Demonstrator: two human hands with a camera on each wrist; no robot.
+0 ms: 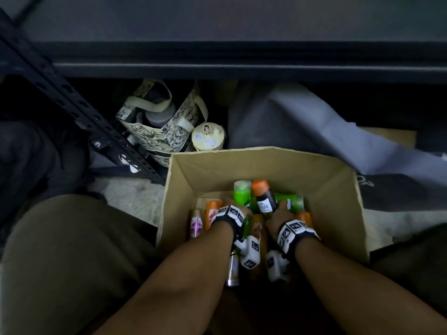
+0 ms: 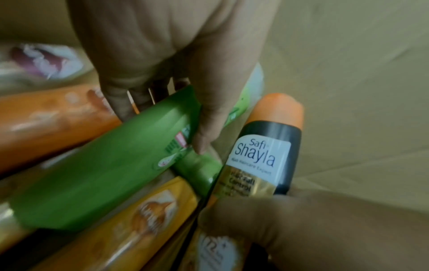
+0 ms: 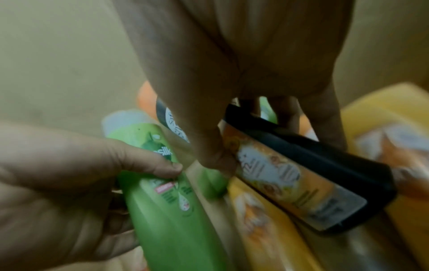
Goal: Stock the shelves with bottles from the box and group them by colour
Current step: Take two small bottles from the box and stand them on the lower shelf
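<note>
Both hands are down inside the open brown cardboard box [image 1: 333,180] on the floor, and from above the wrist straps cover most of the fingers. The left hand [image 1: 235,210] curls its fingers and thumb around a bright green plastic shampoo bottle [image 1: 242,193], on whose label only "silk" reads clearly; the lower body is cut off by the arm. The right hand [image 1: 278,217] grips a black plastic bottle with an orange cap [image 1: 263,195], its white label reading "Safi Shayla", with smaller lines too blurred to make out beyond "Control". Around them lie more bottles, half buried: an orange bottle [image 1: 212,212], a pink-labelled bottle [image 1: 196,226] marked "sunsilk", a second green one lying sideways [image 1: 294,201], and yellow-orange ones under the wrists. The dark metal shelf edge [image 1: 242,66] above is blurred, and what sits under it is mostly lost in shadow.
</note>
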